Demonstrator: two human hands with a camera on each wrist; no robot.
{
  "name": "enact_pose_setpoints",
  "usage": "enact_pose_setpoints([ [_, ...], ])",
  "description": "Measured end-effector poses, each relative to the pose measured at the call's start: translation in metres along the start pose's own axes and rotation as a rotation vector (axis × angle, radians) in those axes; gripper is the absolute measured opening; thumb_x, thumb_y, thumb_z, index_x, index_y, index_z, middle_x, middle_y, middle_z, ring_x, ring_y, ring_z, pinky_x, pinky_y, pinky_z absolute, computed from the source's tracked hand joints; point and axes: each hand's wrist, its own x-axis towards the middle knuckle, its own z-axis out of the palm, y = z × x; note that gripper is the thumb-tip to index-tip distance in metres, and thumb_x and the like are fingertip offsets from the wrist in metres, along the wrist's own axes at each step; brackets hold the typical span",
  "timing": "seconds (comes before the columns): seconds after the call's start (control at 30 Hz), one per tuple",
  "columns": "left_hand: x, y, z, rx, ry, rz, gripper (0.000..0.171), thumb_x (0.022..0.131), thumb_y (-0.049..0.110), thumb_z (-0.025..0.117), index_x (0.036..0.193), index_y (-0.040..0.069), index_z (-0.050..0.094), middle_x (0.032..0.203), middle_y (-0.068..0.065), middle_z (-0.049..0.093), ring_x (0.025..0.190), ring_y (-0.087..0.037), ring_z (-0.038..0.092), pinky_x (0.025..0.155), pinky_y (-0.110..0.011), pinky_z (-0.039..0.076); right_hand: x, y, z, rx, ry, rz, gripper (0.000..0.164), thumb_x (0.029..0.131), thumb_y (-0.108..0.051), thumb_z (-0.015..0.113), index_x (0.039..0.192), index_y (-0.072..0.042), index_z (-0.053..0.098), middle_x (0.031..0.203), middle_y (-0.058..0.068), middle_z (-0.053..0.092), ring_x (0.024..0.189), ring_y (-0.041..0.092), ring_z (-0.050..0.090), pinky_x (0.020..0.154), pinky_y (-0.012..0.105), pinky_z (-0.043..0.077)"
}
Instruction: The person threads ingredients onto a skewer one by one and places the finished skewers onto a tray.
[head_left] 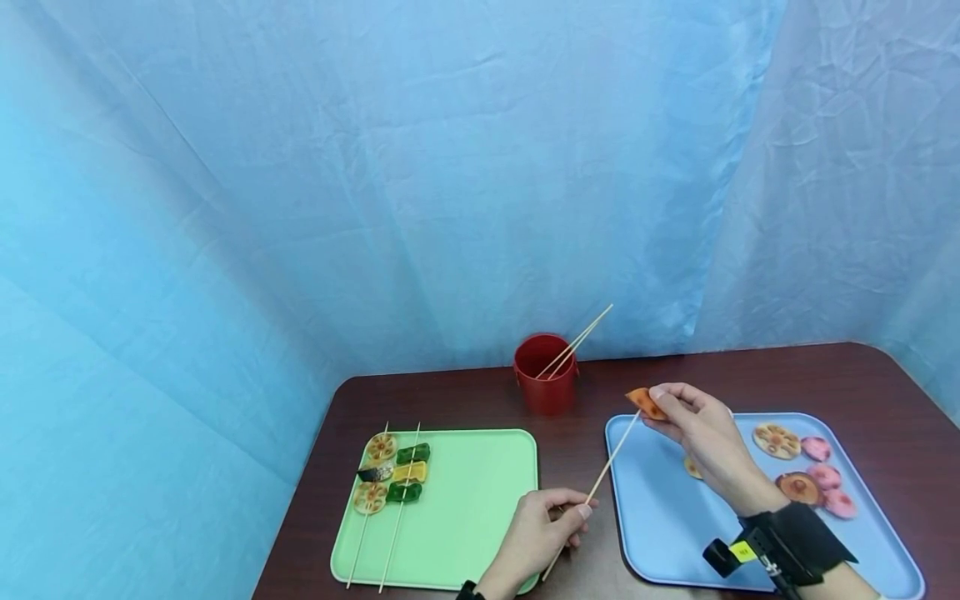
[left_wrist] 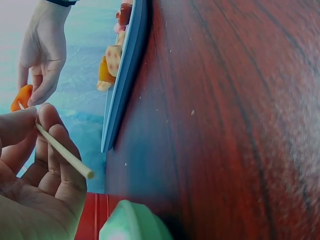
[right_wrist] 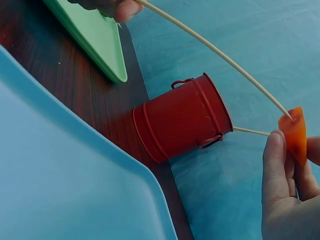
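Right hand and left hand are both clamped: the right pinches an orange piece between thumb and fingers, the left grips a thin wooden skewer partway along its length. The orange piece sits at the right hand's fingertips, raised above the far left corner of the blue tray, beyond the left hand and to its right. The skewer slants up from the left hand, and its upper tip touches the orange piece; how deep it goes, I cannot tell. Its lower end juts out below the left hand, over the bench between the trays.

Under and beside the right arm, the blue tray carries a lotus-root slice, a brown round piece and three pink pieces. Left of the left hand, two loaded skewers lie on the green tray. Beyond both hands, a red bucket holds two more skewers.
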Motion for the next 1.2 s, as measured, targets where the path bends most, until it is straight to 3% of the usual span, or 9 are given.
enact_pose_setpoints([
  [0.2, 0.0, -0.002, 0.0, -0.016, 0.001, 0.007, 0.018, 0.098, 0.005, 0.065, 0.107, -0.006, 0.077, 0.07, -0.004, 0.068, 0.054, -0.004, 0.057, 0.05, -0.026, 0.054, -0.003, -0.002, 0.001, -0.151, -0.009, -0.043, 0.056, 0.103, -0.046, 0.061, 0.133, 0.001, 0.057, 0.126, 0.012, 0.058, 0.102, 0.01, 0.067, 0.09, 0.029, 0.057],
  [0.37, -0.001, -0.003, 0.002, -0.039, 0.013, 0.017, 0.02, 0.098, 0.007, 0.066, 0.109, -0.007, 0.076, 0.07, 0.005, 0.065, 0.055, -0.004, 0.057, 0.051, -0.025, 0.054, -0.005, -0.004, 0.005, -0.239, -0.021, -0.088, 0.055, 0.102, -0.047, 0.063, 0.131, -0.001, 0.06, 0.122, 0.008, 0.064, 0.102, 0.011, 0.066, 0.086, 0.023, 0.057],
  [0.63, 0.0, -0.003, 0.006, -0.095, 0.089, 0.005, 0.022, 0.099, 0.013, 0.066, 0.109, -0.004, 0.076, 0.07, 0.005, 0.063, 0.056, -0.003, 0.056, 0.05, -0.018, 0.047, -0.006, -0.008, 0.011, -0.193, -0.06, -0.074, 0.052, 0.102, -0.039, 0.066, 0.132, 0.003, 0.06, 0.113, -0.002, 0.068, 0.1, 0.009, 0.065, 0.086, 0.022, 0.056],
  [0.8, 0.005, -0.002, 0.01, -0.129, 0.158, -0.011, 0.022, 0.101, 0.016, 0.065, 0.109, -0.001, 0.076, 0.067, 0.005, 0.059, 0.053, -0.003, 0.051, 0.048, -0.016, 0.041, -0.007, -0.008, 0.016, -0.185, -0.066, -0.051, 0.054, 0.102, -0.039, 0.066, 0.133, 0.004, 0.059, 0.115, 0.0, 0.069, 0.101, 0.009, 0.066, 0.087, 0.023, 0.056],
  [0.97, 0.009, 0.001, 0.012, -0.106, 0.232, 0.012, 0.019, 0.101, 0.017, 0.066, 0.107, 0.004, 0.078, 0.064, 0.004, 0.058, 0.052, -0.003, 0.046, 0.044, -0.016, 0.035, -0.007, -0.006, 0.02, -0.185, -0.061, -0.004, 0.055, 0.1, -0.041, 0.068, 0.131, 0.003, 0.06, 0.118, 0.002, 0.067, 0.102, 0.008, 0.065, 0.089, 0.023, 0.055],
  [1.2, 0.015, 0.008, 0.018, -0.112, 0.277, -0.004, 0.019, 0.097, 0.015, 0.067, 0.096, -0.003, 0.073, 0.064, 0.007, 0.059, 0.048, -0.003, 0.043, 0.044, -0.017, 0.033, -0.007, 0.0, 0.025, -0.12, -0.086, 0.032, 0.043, 0.1, -0.035, 0.07, 0.124, 0.0, 0.063, 0.113, -0.003, 0.068, 0.1, 0.007, 0.066, 0.09, 0.026, 0.055],
])
